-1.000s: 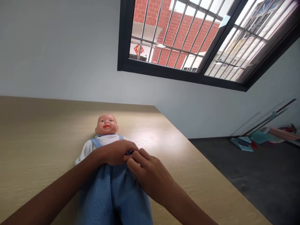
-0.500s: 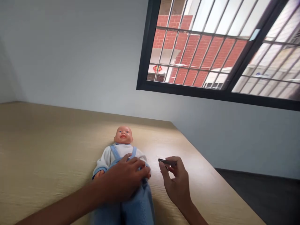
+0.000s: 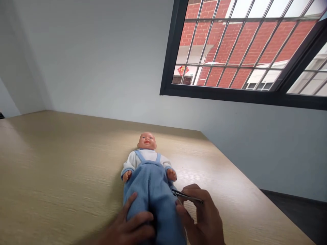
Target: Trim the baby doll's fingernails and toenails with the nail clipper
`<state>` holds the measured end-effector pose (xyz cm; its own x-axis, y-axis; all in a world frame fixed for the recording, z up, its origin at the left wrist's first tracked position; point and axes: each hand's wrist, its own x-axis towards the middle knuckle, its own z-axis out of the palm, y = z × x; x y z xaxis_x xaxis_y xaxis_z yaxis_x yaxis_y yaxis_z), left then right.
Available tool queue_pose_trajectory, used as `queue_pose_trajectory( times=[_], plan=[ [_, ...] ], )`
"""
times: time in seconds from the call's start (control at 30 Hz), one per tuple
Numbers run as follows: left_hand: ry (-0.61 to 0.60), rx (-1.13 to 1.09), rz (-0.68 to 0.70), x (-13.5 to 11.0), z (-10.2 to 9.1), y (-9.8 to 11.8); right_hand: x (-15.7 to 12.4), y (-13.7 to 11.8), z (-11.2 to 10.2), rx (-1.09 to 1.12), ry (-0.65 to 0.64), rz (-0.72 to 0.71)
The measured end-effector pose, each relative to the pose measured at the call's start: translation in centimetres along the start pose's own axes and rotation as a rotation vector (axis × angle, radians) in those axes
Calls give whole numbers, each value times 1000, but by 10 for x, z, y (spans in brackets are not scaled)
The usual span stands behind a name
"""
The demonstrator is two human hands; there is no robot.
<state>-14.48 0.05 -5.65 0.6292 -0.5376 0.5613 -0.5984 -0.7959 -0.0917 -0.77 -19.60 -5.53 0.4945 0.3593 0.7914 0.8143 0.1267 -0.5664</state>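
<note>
A baby doll (image 3: 149, 170) in a white top and blue fleece dungarees lies on its back on the wooden table (image 3: 63, 163), head pointing away from me. My left hand (image 3: 129, 226) rests on the doll's left trouser leg, fingers curled over the fabric. My right hand (image 3: 203, 217) is beside the doll's other leg, pinched on a thin dark flat object (image 3: 187, 196) that I cannot identify; its tip touches the dungarees near the doll's hand.
The table's right edge (image 3: 255, 200) drops to a dark floor. A grey wall runs behind the table, with a black-framed barred window (image 3: 242, 51) at the upper right showing a red brick building.
My left hand slid from the doll's chest down to its legs. My right hand left the chest, lifted with the thin dark object, then came down beside the doll's leg. The view shifted left.
</note>
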Motion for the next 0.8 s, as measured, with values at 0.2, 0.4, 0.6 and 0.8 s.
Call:
queue_pose_trajectory(
  times=[0.2, 0.4, 0.6, 0.8],
  plan=[
    [-185, -93, -57, 14, 1, -26, -5, 19, 2, -60, -149, 97],
    [-72, -137, 34, 14, 10, -33, -9, 24, 8, -57, -189, 54],
    [166, -345, -75, 29, 7, -46, -12, 19, 13, -14, -190, 47],
    [318, -225, 35, 15, 23, -39, -7, 1, 3, 83, -146, 57]
  ],
)
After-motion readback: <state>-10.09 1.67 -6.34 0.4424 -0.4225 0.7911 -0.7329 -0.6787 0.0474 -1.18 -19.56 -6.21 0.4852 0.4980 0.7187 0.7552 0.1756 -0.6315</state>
